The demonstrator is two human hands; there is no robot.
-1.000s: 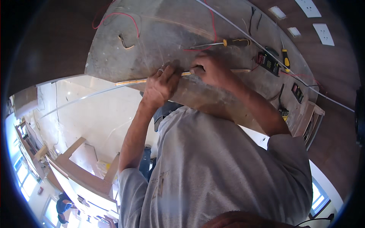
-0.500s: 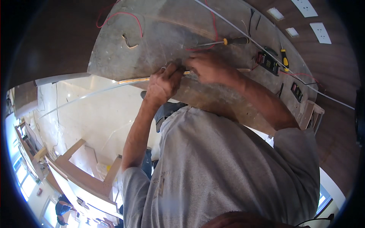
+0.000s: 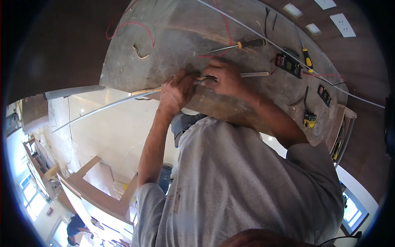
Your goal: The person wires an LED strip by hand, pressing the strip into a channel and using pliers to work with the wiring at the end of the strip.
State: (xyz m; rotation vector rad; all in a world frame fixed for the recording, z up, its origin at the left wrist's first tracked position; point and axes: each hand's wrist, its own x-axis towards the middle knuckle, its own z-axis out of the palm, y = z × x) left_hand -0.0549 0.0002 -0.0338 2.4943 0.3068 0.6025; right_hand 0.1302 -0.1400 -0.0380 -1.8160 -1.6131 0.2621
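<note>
A narrow yellowish LED strip (image 3: 147, 91) runs along the near edge of the worktable. My left hand (image 3: 177, 89) is closed over it, fingers bent down and pressed together. Close beside it on the right, my right hand (image 3: 225, 79) pinches the strip's end between thumb and fingers. A dark patch shows inside that pinch, too small to make out. Below the LED strip, a long pale thin rod (image 3: 96, 108) reaches out past the table's left edge. Right of my right hand lies a flat light-coloured strip (image 3: 256, 74).
On the grey worktable (image 3: 173, 53) lie a yellow-and-black screwdriver (image 3: 252, 43), another screwdriver (image 3: 308, 61), two black boxes, one larger (image 3: 289, 66) and one smaller (image 3: 324, 95), a tape measure (image 3: 310, 120), red wire (image 3: 142, 25) and a wire scrap (image 3: 141, 52). Another person (image 3: 76, 228) is far lower left.
My right hand has lowered slightly and turned, its fingers now gathered at the strip's end. My right forearm has shifted, uncovering the tape measure. The whole view has shifted a little.
</note>
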